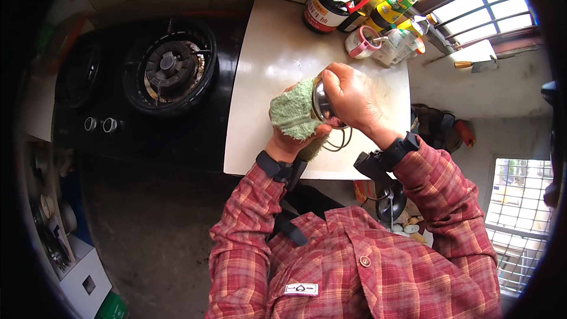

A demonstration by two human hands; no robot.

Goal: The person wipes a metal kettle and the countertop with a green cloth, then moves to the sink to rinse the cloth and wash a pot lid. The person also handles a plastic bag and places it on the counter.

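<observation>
My left hand point(290, 144) grips a light green terry cloth point(296, 110), pressed against a rounded, shiny metal vessel point(325, 106). On the other side, my right hand point(350, 95) is closed over the metal piece, its fingers hiding much of it. Whether this part is a lid or the body of a cup cannot be made out. A thin curved loop point(343, 141) shows just below the metal, between the hands. Both hands are above the white countertop point(261, 66), near its middle.
Left of the countertop is a black gas stove with a burner point(168, 64) and two knobs point(101, 124). At the back right stand a dark sauce bottle point(325, 11), a yellow bottle point(392, 9) and a pink-rimmed jar point(363, 42). A cleaver point(478, 65) lies on the window ledge.
</observation>
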